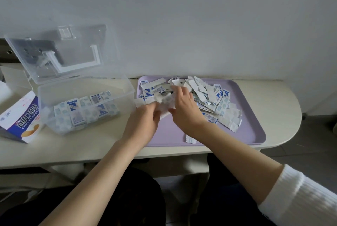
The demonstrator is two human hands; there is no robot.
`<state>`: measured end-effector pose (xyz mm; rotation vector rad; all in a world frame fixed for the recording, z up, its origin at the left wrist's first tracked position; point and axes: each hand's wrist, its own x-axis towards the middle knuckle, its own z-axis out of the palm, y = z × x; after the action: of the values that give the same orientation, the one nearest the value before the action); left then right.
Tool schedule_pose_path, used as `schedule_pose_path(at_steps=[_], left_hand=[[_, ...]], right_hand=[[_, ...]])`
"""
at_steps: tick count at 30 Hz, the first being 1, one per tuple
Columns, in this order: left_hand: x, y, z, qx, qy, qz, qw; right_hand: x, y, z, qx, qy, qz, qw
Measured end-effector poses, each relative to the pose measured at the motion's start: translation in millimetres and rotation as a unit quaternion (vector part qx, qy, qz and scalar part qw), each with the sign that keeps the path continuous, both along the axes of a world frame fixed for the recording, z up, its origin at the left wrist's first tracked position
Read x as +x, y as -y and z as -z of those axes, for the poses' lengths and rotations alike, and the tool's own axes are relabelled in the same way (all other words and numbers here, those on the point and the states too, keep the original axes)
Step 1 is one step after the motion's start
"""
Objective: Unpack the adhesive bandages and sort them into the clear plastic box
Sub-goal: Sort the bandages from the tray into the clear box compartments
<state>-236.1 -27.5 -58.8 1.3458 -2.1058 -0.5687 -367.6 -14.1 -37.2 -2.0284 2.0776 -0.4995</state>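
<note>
A loose heap of white-and-blue wrapped adhesive bandages (209, 98) lies on a lilac tray (251, 116). My left hand (144, 119) and my right hand (184, 109) meet over the tray's left part, both gripping a small bundle of bandages (164, 102) between them. The clear plastic box (83, 98) stands to the left with its lid (60, 52) tipped back against the wall. Rows of bandages (85, 110) lie inside it.
A blue-and-white bandage carton (21, 118) lies at the table's left edge beside the box. One single bandage (190, 139) lies near the tray's front rim. The cream table (91, 149) ends in a rounded right end, with floor beyond.
</note>
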Motion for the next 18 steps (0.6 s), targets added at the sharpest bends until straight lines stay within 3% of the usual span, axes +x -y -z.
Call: schedule_pose_path(at_steps=[4,9,14,18], left_hand=[[-1,-3,12,-0.004,0.057,0.044,0.997],[-1,-2,15,-0.013,0.110,0.049,0.993],[-2,-4,12,0.014,0.113,0.044,0.993],[-2,-3,8,0.036,0.065,0.030,0.997]], right_hand=[[-12,1,1,0.104,0.009,-0.038,0.994],[-14,-1,1,0.111,0.026,-0.063,0.991],[-15,-3,8,0.106,-0.058,-0.090,0.989],[-11,-1,12,0.086,-0.119,-0.115,0.982]])
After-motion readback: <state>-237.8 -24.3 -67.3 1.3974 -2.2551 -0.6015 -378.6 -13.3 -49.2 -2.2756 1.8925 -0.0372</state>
